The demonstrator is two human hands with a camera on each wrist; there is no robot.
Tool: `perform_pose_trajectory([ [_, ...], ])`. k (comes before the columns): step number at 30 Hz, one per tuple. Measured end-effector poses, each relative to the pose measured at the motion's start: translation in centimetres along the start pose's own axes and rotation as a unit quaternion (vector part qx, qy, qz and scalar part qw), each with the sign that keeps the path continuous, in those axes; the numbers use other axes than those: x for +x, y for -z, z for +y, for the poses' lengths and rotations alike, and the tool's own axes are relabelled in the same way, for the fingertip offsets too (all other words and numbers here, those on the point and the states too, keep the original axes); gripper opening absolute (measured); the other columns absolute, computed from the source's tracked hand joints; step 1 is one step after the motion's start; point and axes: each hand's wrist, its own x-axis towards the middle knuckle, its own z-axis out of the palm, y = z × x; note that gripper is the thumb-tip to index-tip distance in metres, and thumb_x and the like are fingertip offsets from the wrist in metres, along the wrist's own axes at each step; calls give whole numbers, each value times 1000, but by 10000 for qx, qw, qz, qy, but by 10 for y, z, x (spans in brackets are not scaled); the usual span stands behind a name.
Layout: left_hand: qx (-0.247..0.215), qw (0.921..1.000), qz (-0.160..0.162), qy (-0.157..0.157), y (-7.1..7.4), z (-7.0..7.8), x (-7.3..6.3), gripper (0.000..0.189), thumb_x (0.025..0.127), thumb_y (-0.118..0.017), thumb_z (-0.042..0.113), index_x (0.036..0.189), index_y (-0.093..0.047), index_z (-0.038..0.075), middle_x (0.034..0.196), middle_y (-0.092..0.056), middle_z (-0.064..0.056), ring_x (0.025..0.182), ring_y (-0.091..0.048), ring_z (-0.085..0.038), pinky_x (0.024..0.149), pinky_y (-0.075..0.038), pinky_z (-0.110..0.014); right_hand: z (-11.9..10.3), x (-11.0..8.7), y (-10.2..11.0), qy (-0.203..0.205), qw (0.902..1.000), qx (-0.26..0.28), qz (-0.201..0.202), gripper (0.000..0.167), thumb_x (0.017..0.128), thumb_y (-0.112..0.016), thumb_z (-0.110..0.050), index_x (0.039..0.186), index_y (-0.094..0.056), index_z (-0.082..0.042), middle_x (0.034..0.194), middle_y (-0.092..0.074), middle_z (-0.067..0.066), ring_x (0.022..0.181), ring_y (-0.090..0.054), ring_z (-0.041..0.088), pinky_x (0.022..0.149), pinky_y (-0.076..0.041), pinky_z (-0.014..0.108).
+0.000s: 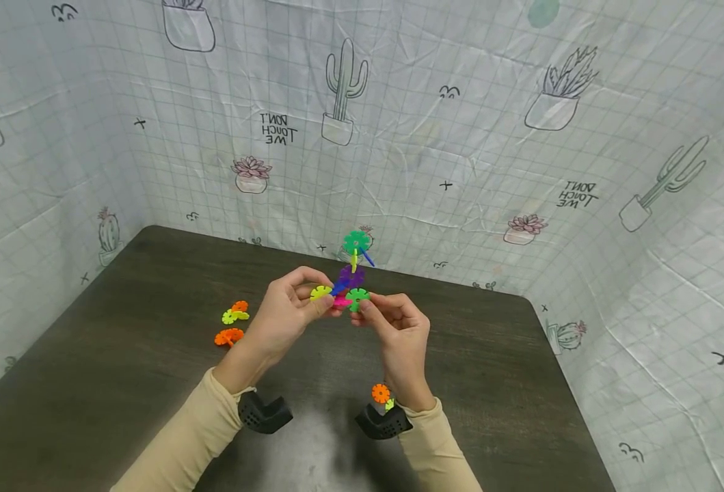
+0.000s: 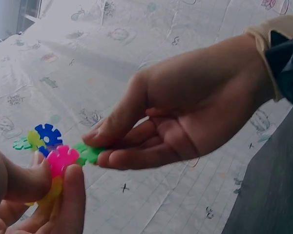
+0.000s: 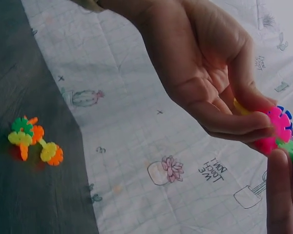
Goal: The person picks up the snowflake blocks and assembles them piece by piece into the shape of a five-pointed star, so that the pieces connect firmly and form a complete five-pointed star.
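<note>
Both hands hold up a joined chain of notched plastic snowflake discs above the table. My left hand [image 1: 284, 307] pinches it by the yellow disc [image 1: 320, 293] and the pink disc [image 2: 63, 160]. My right hand [image 1: 403, 335] pinches a green disc [image 1: 357, 299] between thumb and fingers, against the pink one. Whether the two are slotted together I cannot tell. Blue [image 2: 50, 135] and purple [image 1: 353, 276] discs rise beyond, topped by another green disc [image 1: 357, 242] with a blue disc edge-on beside it.
On the dark table [image 1: 171, 294] left of the hands lie joined orange and yellow discs [image 1: 229, 336]. An orange disc [image 1: 381, 393] and a yellow one lie near my right wrist. Patterned cloth [image 1: 398, 157] hangs around the table's back and sides.
</note>
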Motion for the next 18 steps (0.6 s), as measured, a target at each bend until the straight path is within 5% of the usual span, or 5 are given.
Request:
perform_pose_trajectory([
  [10, 164, 9992, -326, -169, 16, 5, -4, 39, 102, -55, -1, 140, -47, -1, 133, -59, -22, 93, -72, -15, 91, -60, -34, 1, 3, -2, -252, 9960, -840, -185, 24, 98, -67, -10, 115, -72, 6, 91, -74, 8, 79, -70, 24, 76, -62, 31],
  [15, 120, 9990, -392, -192, 18, 8, -4, 42, 102, -56, 0, 141, -42, -3, 141, -41, -16, 84, -73, -16, 92, -59, -33, 6, 6, -9, -53, 9899, -1384, -287, 19, 98, -68, -11, 112, -76, -1, 89, -71, 4, 75, -65, 19, 68, -57, 27],
  [18, 174, 9992, -281, -244, 19, 8, -4, 43, 99, -59, -2, 139, -42, -2, 137, -43, -16, 79, -74, -17, 90, -60, -33, 8, 7, -13, 28, 9875, -1519, -415, 18, 98, -68, -12, 111, -76, -2, 88, -69, 0, 73, -63, 16, 65, -54, 27],
])
